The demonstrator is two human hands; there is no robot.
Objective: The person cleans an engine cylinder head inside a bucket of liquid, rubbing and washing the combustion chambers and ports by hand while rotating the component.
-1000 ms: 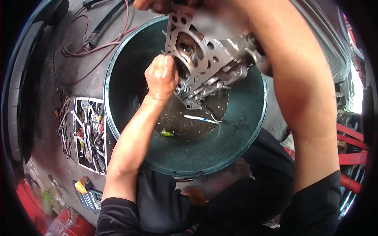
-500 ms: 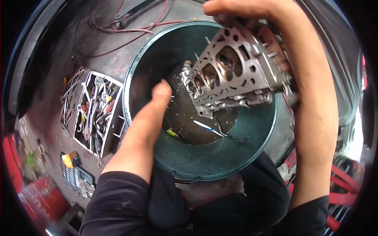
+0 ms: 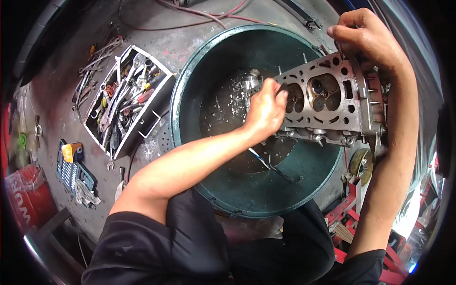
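A metal engine cylinder head (image 3: 352,98) is tilted over a round dark-green tub (image 3: 317,186), its flat face with the combustion chambers towards me. My right hand (image 3: 369,39) grips its upper right end, with the fingers curled over the edge. My left hand (image 3: 267,109) is in front of the face's left part, its fingers closed; what they hold, if anything, is hidden. That hand covers some of the chambers. Below it, a slim white-and-blue stick-like thing (image 3: 259,157) lies in the tub beside a dark bent piece.
Left of the tub stands a white-rimmed toolbox (image 3: 164,80) full of wrenches. A blue socket tray (image 3: 66,167) with a yellow box (image 3: 72,152) lies nearer me. A red drum (image 3: 31,197) is far left, red metal frames (image 3: 350,202) are at right, and a red hose (image 3: 209,16) crosses the floor behind.
My left hand has moved right, from over the tub's left side to the cylinder head's face. The cylinder head has turned more level, still in my right hand. The camera view has shifted.
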